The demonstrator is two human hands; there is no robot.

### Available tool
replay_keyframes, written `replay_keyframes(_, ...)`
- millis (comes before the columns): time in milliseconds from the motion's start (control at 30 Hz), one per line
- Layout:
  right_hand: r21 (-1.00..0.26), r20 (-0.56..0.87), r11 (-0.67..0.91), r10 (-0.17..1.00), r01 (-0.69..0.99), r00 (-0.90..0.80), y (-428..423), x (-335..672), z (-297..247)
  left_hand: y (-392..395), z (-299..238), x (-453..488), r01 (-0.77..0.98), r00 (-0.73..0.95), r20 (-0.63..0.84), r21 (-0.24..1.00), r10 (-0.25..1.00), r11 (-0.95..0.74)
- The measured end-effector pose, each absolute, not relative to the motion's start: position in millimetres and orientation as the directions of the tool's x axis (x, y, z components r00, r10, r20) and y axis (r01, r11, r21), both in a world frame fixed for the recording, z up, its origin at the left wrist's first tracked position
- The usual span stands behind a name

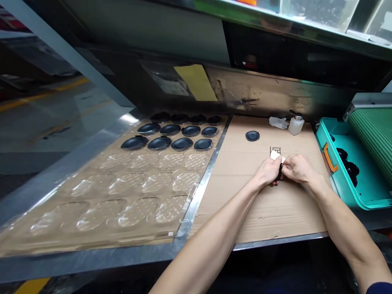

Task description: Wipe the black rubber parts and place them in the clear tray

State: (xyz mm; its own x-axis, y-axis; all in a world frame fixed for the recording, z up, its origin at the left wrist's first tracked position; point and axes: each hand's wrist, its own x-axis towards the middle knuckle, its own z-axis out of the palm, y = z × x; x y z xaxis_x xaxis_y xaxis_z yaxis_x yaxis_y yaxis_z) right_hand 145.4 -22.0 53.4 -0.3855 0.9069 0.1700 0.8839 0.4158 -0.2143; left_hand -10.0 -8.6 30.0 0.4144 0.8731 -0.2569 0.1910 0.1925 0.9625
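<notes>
Black piece point(279, 173) mostly hidden between hands point(268, 171)

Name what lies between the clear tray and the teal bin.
The head view shows a cardboard sheet, a black disc, and the left hand and right hand.

Landmark: the cardboard sheet point(266, 212).
Free room: the sheet's near stretch, in front of the left hand point(268, 171) and right hand point(300, 168).
Far side: a black disc point(252, 136), white cloth point(278, 122) and pump bottle point(296, 124) stand in the way.
Left side: a metal strip point(200, 175) edges the sheet, then a clear blister tray point(147, 188) holding black cups point(159, 143).
Right side: a teal bin point(346, 171) with an orange handle point(330, 157) sits just beyond the edge.
</notes>
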Motion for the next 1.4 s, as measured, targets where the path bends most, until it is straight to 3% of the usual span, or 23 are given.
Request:
replay_keyframes(133,-0.256,0.208,0.456,0.887,0.852,-0.413,-21.8,147.3,53.6,-8.8,29.7,-10.6,0.192,0.42,-0.266,0.961,0.868,0.201)
replay_keyframes(267,-0.322,0.139,0.428,0.904,0.845,-0.405,-21.5,150.1,53.9,-8.9,28.8,-10.6,0.198,0.419,-0.256,0.962,0.871,0.188)
replay_keyframes(433,-0.326,0.198,0.474,0.88,0.818,-0.431,-21.3,151.1,53.1,-7.2,26.0,-10.9,0.198,0.425,-0.264,0.961,0.866,0.196)
replay_keyframes(1167,-0.366,0.096,0.313,0.95,0.877,-0.298,-24.0,141.8,56.8,-5.7,17.7,-9.2,0.188,0.407,-0.264,0.961,0.874,0.203)
replay_keyframes(1233,-0.368,0.129,0.309,0.951,0.877,-0.28,-22.8,142.1,53.6,-3.6,17.8,-8.1,0.121,0.363,-0.298,0.955,0.883,0.272)
replay_keyframes(1300,-0.437,0.262,0.349,0.931,0.829,-0.254,-20.4,144.3,48.8,0.8,21.8,-9.5,-0.046,0.328,-0.369,0.913,0.87,0.405)
replay_keyframes(1400,-0.576,0.449,0.338,0.892,0.745,-0.057,-14.2,150.0,39.5,9.5,32.5,-18.3,-0.303,0.386,-0.514,0.714,0.766,0.631)
